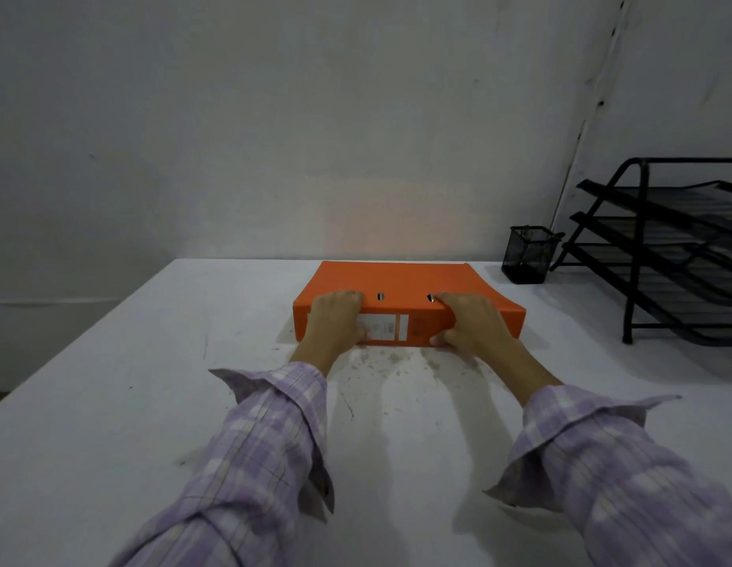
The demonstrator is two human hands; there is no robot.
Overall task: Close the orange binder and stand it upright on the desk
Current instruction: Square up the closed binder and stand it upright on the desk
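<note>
The orange binder point(397, 280) lies flat and closed on the white desk point(110, 382), its spine with a white label facing me. My left hand point(335, 315) grips the left part of the spine, fingers over the top cover and thumb low on the spine. My right hand point(468, 321) holds the right part of the spine the same way, fingers curled over the top edge near a metal slot.
A black mesh pen cup point(528, 259) stands at the back right by the wall. A black tiered paper tray rack point(663, 247) fills the right edge of the desk. The wall runs just behind the binder.
</note>
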